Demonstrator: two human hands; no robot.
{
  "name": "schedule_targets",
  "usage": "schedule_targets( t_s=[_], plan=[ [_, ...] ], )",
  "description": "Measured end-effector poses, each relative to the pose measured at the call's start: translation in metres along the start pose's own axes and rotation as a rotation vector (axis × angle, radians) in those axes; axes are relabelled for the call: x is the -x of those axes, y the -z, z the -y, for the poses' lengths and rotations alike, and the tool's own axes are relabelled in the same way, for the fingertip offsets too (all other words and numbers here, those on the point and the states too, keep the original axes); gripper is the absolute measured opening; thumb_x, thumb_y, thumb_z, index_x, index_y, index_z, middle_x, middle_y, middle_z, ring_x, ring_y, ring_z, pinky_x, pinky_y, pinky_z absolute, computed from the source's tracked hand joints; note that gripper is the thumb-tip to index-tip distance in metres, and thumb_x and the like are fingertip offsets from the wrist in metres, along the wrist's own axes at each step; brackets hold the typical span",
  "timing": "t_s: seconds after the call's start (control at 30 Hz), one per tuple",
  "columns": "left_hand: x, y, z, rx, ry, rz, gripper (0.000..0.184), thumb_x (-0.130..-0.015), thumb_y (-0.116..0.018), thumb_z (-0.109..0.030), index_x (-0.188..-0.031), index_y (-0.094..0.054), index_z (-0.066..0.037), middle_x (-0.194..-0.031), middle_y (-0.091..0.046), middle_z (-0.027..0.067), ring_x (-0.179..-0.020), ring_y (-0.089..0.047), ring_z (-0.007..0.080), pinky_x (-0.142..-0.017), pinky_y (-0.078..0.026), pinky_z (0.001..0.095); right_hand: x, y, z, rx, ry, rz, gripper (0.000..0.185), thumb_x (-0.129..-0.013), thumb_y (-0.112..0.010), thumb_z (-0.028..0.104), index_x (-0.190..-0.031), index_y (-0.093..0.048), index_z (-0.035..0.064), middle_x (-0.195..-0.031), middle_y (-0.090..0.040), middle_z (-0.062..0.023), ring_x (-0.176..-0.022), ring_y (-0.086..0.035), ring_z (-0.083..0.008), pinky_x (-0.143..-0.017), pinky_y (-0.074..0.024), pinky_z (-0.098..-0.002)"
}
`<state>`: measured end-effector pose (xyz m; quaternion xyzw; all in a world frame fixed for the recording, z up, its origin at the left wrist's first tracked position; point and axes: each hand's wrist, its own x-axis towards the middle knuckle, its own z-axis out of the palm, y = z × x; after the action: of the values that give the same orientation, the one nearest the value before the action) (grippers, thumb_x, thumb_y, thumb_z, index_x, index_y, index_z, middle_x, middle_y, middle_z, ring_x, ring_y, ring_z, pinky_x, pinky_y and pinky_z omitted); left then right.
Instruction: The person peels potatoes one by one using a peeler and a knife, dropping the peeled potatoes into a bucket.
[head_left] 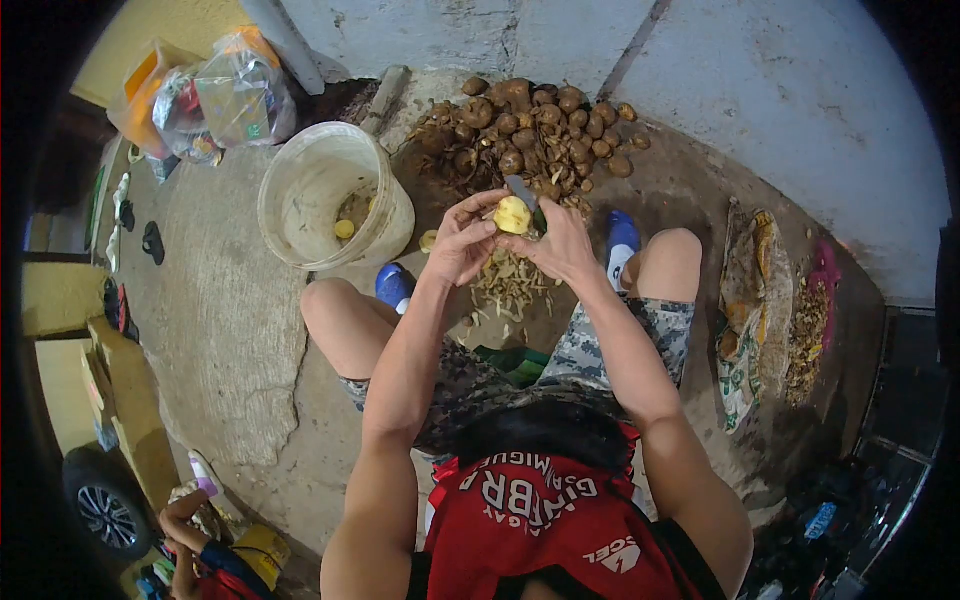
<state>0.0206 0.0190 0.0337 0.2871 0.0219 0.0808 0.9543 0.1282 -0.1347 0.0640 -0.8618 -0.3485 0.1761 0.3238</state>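
Note:
My left hand [462, 242] is closed around a peeled yellow potato [512, 216], with its fingers along the potato's left side. In my right hand [562, 246] is a knife; its grey blade [520, 188] points up and left just beyond the potato, while most of the handle is hidden by the fingers. The right thumb lies close under the potato. Below both hands, pale peelings [508, 285] are strewn on the floor between my feet. Beyond the hands spreads a heap of brown, unpeeled potatoes [560, 125].
A whitish bucket [393, 228] with a few peeled potatoes inside stands to the left. Bagged goods [243, 95] sit at the upper left. Crumpled sacks [765, 290] lie on the right, near the pale wall [800, 110]. Another person's arm [182, 530] shows at lower left.

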Motion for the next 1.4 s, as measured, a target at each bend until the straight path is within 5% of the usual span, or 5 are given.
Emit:
schedule_targets(
  t_s=[0.33, 0.63, 0.77, 1.1, 1.4],
  plan=[
    [-0.004, 0.018, 0.007, -0.021, -0.054, -0.038, 0.050, -0.085, -0.069, -0.010, -0.130, -0.053, 0.004, -0.118, -0.063, 0.0139, -0.105, -0.064, 0.0256, -0.091, -0.056, 0.0394, -0.004, 0.018, 0.000, -0.163, -0.064, 0.027, 0.077, -0.069, -0.076, 0.067, -0.093, -0.062, -0.0043, -0.081, -0.067, -0.0201, -0.082, -0.068, -0.0364, -0.076, -0.0509, -0.0453],
    [-0.013, 0.145, 0.091, -0.042, 0.267, -0.804, 0.026, -0.090, -0.058, -0.017, -0.113, -0.060, -0.005, -0.104, -0.061, 0.0108, -0.093, -0.062, 0.0257, -0.083, -0.056, 0.0452, -0.023, 0.077, -0.015, 0.054, -0.245, 0.118, 0.085, -0.079, -0.069, 0.063, -0.129, -0.055, -0.0044, -0.122, -0.061, -0.0289, -0.117, -0.058, -0.0419, -0.101, -0.0448, -0.0475],
    [0.025, 0.311, 0.170, -0.999, 0.685, -0.769, 0.024, -0.085, -0.065, -0.012, -0.107, -0.066, -0.002, -0.088, -0.065, 0.0114, -0.068, -0.063, 0.0221, -0.056, -0.055, 0.0384, -0.037, 0.097, -0.052, 0.159, -0.308, 0.147, 0.078, -0.079, -0.074, 0.052, -0.129, -0.053, -0.0041, -0.119, -0.062, -0.0286, -0.118, -0.057, -0.0414, -0.099, -0.0454, -0.0449],
    [0.028, 0.301, 0.193, -1.277, 0.911, -0.694, 0.035, -0.075, -0.069, -0.023, -0.097, -0.067, 0.005, -0.085, -0.068, 0.0158, -0.080, -0.068, 0.0284, -0.073, -0.052, 0.0405, -0.067, 0.102, -0.073, 0.227, -0.345, 0.266, 0.062, -0.085, -0.071, 0.042, -0.124, -0.057, -0.0038, -0.112, -0.063, -0.0245, -0.110, -0.056, -0.0404, -0.093, -0.0451, -0.0448],
    [-0.022, 0.321, 0.189, -1.635, 0.474, -1.444, 0.056, -0.070, -0.075, -0.032, -0.117, -0.063, -0.004, -0.121, -0.059, 0.0210, -0.111, -0.055, 0.0414, -0.093, -0.046, 0.0489, -0.076, 0.092, -0.080, 0.318, -0.259, 0.259, 0.047, -0.085, -0.071, 0.035, -0.110, -0.058, -0.0023, -0.101, -0.064, -0.0250, -0.095, -0.062, -0.0424, -0.081, -0.0500, -0.0499]
  ],
)
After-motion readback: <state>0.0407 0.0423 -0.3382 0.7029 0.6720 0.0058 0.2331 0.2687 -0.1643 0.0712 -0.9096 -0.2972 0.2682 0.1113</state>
